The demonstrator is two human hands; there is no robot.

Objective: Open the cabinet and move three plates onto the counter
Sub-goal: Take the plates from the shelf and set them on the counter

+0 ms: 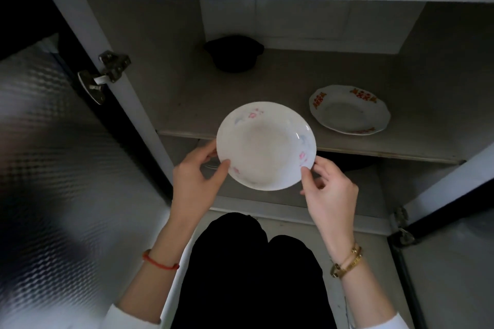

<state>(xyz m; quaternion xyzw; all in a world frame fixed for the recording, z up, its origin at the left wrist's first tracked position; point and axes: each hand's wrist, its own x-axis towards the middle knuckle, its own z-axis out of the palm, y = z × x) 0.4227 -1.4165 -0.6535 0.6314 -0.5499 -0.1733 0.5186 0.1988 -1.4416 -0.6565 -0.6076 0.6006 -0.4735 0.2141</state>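
Both hands held one plate between them. The left hand (pixel 197 179) pinched the lower left rim of the white plate (pixel 266 145), thumb lying on the upper face and the other fingers curled beneath it. The right hand (pixel 330 189) took the lower right rim in the same grip, thumb tip on top at the edge and fingers folded under. The plate, pale with faint pink and blue flowers, sat level in the air just in front of the shelf (pixel 240 104) edge, inside the open cabinet's mouth.

Farther back on the shelf, to the right, a second plate (pixel 350 109) with red and orange marks round its scalloped rim lay flat and apart from the held one. A dark pot (pixel 232 53) stood at the back left of the shelf. The left cabinet door (pixel 53 141) was swung wide, its hinge (pixel 105 75) showing; the right door (pixel 449 262) stood open too. A red cord (pixel 160 263) circled the left wrist, gold bracelets (pixel 347 262) the right. Dark-clad knees (pixel 254 262) showed below.
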